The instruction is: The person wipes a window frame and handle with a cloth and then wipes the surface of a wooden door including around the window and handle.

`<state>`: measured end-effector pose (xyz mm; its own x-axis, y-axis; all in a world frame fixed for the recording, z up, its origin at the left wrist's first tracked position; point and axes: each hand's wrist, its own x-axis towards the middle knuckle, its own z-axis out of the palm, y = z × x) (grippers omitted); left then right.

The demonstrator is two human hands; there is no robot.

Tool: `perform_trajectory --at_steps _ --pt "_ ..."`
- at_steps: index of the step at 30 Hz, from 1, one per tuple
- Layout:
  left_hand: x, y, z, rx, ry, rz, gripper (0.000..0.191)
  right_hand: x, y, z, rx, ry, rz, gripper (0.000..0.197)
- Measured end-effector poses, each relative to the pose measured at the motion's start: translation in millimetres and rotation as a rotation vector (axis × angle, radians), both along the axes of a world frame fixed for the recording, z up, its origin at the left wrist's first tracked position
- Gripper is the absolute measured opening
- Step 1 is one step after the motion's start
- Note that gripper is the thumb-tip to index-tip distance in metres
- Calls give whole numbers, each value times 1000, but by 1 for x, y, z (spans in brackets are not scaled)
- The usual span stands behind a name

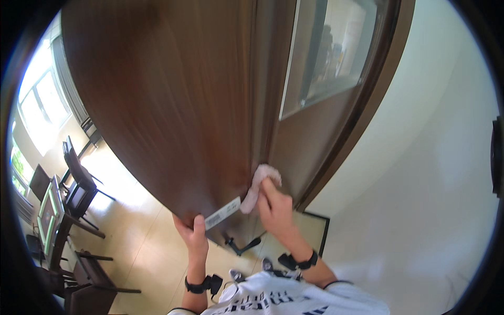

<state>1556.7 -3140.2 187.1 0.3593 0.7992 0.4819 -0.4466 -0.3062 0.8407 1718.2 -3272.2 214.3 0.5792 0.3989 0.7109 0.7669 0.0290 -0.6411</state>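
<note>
A tall brown wooden door (pixel 169 98) stands open before me. My left hand (pixel 193 232) grips the lower left corner of its near face, thumb on top, beside a pale label strip (pixel 223 214) that bears writing. With my right hand (pixel 275 204) I hold a pinkish-white cloth (pixel 260 185) against the door's surface near its edge. Below, between the hands, a black door handle (pixel 244 246) shows. Both wrists wear black bands.
A clear acrylic panel (pixel 327 59) is on the brown surface at the upper right, beside the door frame (pixel 354 114) and a white wall (pixel 413 177). At the left are a table (pixel 59 232), several dark chairs (pixel 80 189) and windows (pixel 45 98).
</note>
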Motion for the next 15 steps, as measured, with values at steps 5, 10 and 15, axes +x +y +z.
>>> perform_trajectory --at_steps 5,10,15 --pt "8 -4 -5 2 -94 -11 69 5 -5 53 22 -144 -68 46" --pt "14 -7 11 38 -87 -9 67 27 -8 172 75 -482 -190 51" --pt "16 -7 17 44 -82 -7 64 38 4 283 248 -519 -230 40"
